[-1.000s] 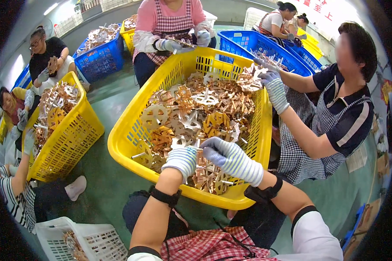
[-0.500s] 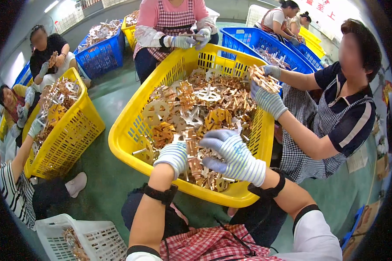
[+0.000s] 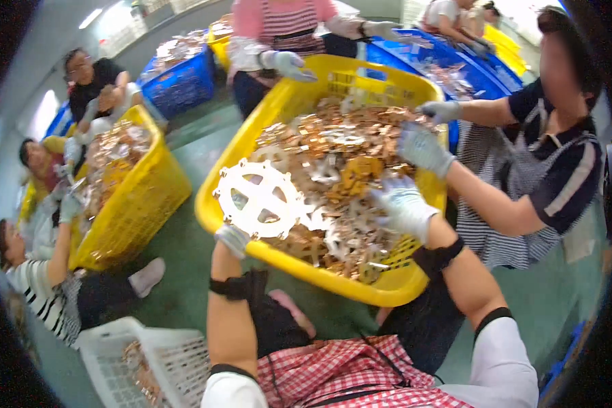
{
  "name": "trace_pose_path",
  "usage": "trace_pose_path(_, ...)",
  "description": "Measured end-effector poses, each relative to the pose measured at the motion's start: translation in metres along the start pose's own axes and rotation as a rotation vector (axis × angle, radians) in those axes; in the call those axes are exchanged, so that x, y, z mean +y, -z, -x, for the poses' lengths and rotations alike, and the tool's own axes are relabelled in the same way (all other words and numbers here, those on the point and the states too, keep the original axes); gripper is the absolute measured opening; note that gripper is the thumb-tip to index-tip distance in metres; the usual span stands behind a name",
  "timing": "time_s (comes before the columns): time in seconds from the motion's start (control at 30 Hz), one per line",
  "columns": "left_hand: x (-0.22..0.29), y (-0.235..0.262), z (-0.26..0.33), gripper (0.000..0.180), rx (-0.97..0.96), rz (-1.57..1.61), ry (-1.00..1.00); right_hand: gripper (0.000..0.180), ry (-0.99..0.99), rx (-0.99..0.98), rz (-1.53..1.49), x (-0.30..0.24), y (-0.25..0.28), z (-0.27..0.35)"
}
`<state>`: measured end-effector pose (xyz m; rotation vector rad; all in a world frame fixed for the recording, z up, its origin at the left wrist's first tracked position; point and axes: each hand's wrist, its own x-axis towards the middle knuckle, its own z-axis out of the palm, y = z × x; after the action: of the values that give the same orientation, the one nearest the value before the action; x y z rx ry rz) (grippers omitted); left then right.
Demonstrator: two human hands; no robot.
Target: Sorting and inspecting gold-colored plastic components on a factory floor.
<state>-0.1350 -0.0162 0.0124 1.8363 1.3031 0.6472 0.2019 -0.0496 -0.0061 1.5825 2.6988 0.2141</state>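
Over the near left side of a yellow plastic basket [image 3: 319,275], my gloved left hand [image 3: 233,240] is closed at the lower edge of a round metal plate [image 3: 281,197]. The plate has large cutouts and a notched rim, and glares bright white; it partly hides my fingers. My right hand [image 3: 406,207], in a striped glove, is over the basket's right half with its fingers apart and slightly blurred. Below it lies a heap of copper-coloured and silvery metal pieces [image 3: 319,146], some flat and wheel-shaped. I see nothing held in the right hand.
At right, a co-worker's gloved hands [image 3: 425,146] reach into the same basket. Opposite, another co-worker's gloved hand [image 3: 289,66] is by the far rim. A second yellow basket [image 3: 143,197] stands left, a white basket [image 3: 105,340] lower left, blue baskets [image 3: 177,95] behind.
My left hand has moved left to the near rim with the round plate. My right hand has moved right. The opposite co-worker's hands have parted; the right co-worker's hands have lowered. The view has shifted.
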Motion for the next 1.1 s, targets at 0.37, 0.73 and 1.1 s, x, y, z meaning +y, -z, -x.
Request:
trace_pose_path(0.37, -0.095, 0.145, 0.299, 0.015, 1.13, 1.381, -0.452, 0.034, 0.09, 0.095, -0.607, 0.003, 0.029, 0.017)
trace_pose_path(0.73, -0.022, 0.117, 0.121, 0.02, 0.734, 1.316, -0.077, 0.038, 0.157, -0.057, -0.496, -0.011, 0.014, 0.004)
trace_pose_path(1.1, -0.081, -0.025, -0.088, 0.065, -0.242, -0.227, 0.636, 0.041, 0.101, -0.146, -0.406, -0.016, 0.032, -0.004)
